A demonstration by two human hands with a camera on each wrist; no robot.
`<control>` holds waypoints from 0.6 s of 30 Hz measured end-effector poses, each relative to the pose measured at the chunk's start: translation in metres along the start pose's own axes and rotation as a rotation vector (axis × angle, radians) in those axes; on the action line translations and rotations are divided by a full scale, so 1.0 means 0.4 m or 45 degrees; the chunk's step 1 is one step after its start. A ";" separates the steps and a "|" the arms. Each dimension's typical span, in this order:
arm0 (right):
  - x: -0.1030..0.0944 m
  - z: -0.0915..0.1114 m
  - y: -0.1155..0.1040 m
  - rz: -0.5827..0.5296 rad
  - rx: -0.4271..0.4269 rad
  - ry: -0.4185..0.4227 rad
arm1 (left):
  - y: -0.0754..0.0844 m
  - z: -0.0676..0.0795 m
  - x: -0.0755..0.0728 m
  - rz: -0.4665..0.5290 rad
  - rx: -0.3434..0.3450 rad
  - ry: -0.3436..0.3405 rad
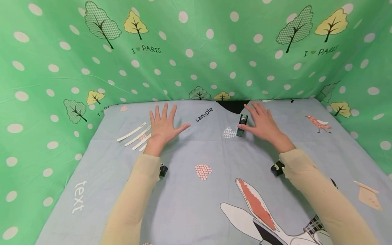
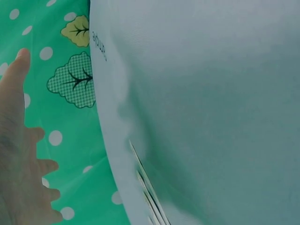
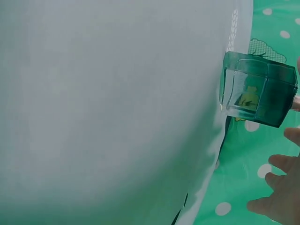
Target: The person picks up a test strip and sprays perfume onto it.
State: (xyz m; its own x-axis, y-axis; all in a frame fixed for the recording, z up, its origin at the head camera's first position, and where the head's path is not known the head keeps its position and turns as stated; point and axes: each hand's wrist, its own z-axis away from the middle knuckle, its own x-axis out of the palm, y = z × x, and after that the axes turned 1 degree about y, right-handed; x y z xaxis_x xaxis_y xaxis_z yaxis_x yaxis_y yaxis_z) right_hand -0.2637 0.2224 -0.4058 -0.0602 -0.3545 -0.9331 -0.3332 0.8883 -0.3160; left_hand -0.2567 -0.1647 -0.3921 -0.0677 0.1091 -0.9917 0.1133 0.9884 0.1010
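Note:
My left hand [image 1: 163, 129] is held over the far left of the cloth, fingers and thumb spread wide, with nothing in it. Several narrow white paper strips [image 1: 131, 132], printed at one end, lie fanned out beside it, partly hidden behind the hand and wrist. The strips [image 2: 149, 190] show edge-on in the left wrist view. On the right, my right hand [image 1: 262, 122] also has its fingers spread. Its thumb overlaps a small green glass bottle [image 1: 240, 131] with a silvery top, which stands upright. In the right wrist view the bottle [image 3: 258, 89] looks blocky and see-through.
A blue-grey printed cloth [image 1: 183, 149] covers the table, with a rabbit, hearts and lettering on it. A green dotted curtain [image 1: 190, 41] hangs behind and at both sides. Black wrist devices show under the left sleeve [image 1: 134, 190] and the right sleeve [image 1: 321, 187].

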 end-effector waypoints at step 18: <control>0.013 0.005 -0.014 -0.276 -0.018 0.008 | 0.005 0.008 -0.001 0.016 0.010 -0.009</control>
State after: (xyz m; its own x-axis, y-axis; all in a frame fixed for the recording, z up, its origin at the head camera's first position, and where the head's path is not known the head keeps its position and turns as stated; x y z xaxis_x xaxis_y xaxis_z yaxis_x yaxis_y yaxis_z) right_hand -0.2601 0.2161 -0.4093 0.0087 -0.5388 -0.8424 -0.3523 0.7868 -0.5069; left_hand -0.2534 -0.1631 -0.3919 -0.0594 0.1211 -0.9909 0.1218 0.9861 0.1132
